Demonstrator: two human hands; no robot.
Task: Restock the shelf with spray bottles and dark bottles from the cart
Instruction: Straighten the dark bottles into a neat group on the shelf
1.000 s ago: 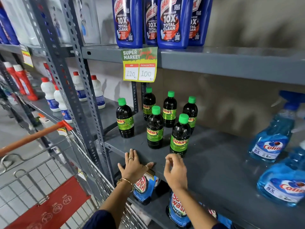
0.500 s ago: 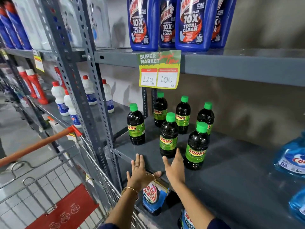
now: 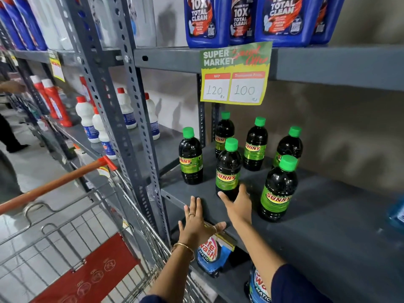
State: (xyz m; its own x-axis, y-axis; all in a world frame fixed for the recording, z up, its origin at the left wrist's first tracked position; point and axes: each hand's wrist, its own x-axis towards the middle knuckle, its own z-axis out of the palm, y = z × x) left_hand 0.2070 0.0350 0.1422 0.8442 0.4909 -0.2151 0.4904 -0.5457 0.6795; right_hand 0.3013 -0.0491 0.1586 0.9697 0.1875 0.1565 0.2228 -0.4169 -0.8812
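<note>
Six dark bottles (image 3: pixel 228 169) with green caps and green "SUNNY" labels are stood upright on the grey shelf (image 3: pixel 317 215), loosely grouped toward its left end. The right hand (image 3: pixel 237 205) is held open against the base of the front-middle bottle, fingers spread and touching it but not closed round it. The left hand (image 3: pixel 197 224) is laid flat, fingers spread, on the shelf's front edge, holding nothing. A price card (image 3: pixel 236 73) reading "SUPER MARKET", "120" and "100" is hung from the shelf above, under blue bottles (image 3: pixel 206 20) printed "10X TOTAL CLEAN". At the far right edge a blue shape (image 3: pixel 396 212), possibly a spray bottle, is only partly seen. Pouches (image 3: pixel 213 252) marked "wash" and "MATIC" are kept on the shelf below. The wire cart (image 3: pixel 72 243) with an orange handle is parked at the left.
</note>
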